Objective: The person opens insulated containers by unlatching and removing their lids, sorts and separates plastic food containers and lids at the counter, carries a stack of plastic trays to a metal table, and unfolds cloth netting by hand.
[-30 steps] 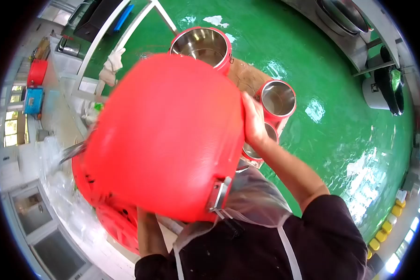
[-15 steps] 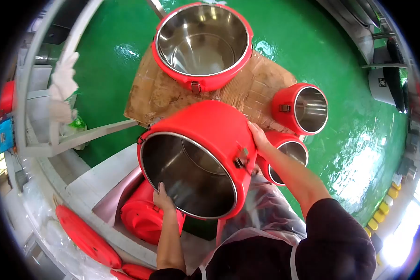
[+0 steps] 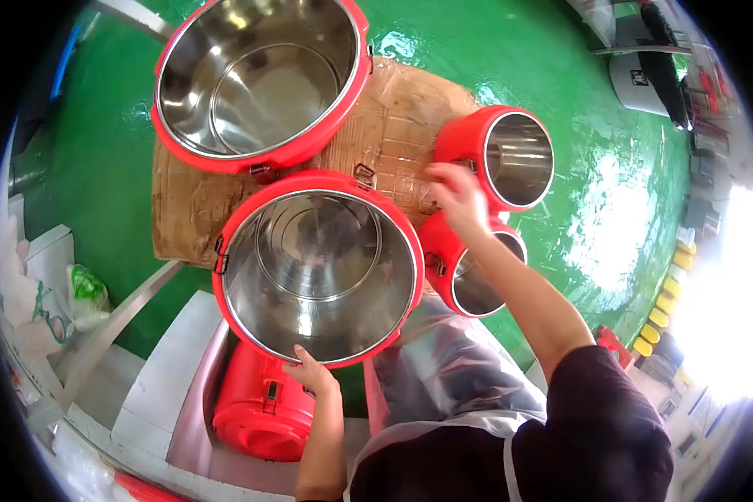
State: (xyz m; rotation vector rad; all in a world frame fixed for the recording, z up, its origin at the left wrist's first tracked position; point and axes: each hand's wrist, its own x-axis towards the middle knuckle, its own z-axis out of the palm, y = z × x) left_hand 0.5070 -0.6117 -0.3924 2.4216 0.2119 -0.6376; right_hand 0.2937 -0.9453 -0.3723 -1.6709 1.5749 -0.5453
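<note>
Near tub: red, wide and round with a steel lining (image 3: 322,318), its mouth turned up toward the head view; it stands at the near edge of the cardboard (image 3: 188,205).
Left hand (image 3: 316,376): at the near rim of the near tub, fingertips over the rim and touching it; whether the fingers close on it cannot be told.
Right hand (image 3: 460,199): blurred, above the cardboard between the near tub and the small tubs, apart from the near tub; fingers partly spread, holding nothing visible. Contact with a small tub is unclear.
Large tub (image 3: 263,100): red, steel-lined and open, toward the far left corner of the cardboard, just beyond the near tub.
Far small tub (image 3: 519,159): red and open, at the right edge of the cardboard, mouth tilted rightward.
Near small tub (image 3: 481,280): just nearer the person, to the right of the near tub, also open.
Lidded container (image 3: 263,427): red, below the near tub, beside a white box (image 3: 163,376).
Floor (image 3: 611,226): green and shiny.
</note>
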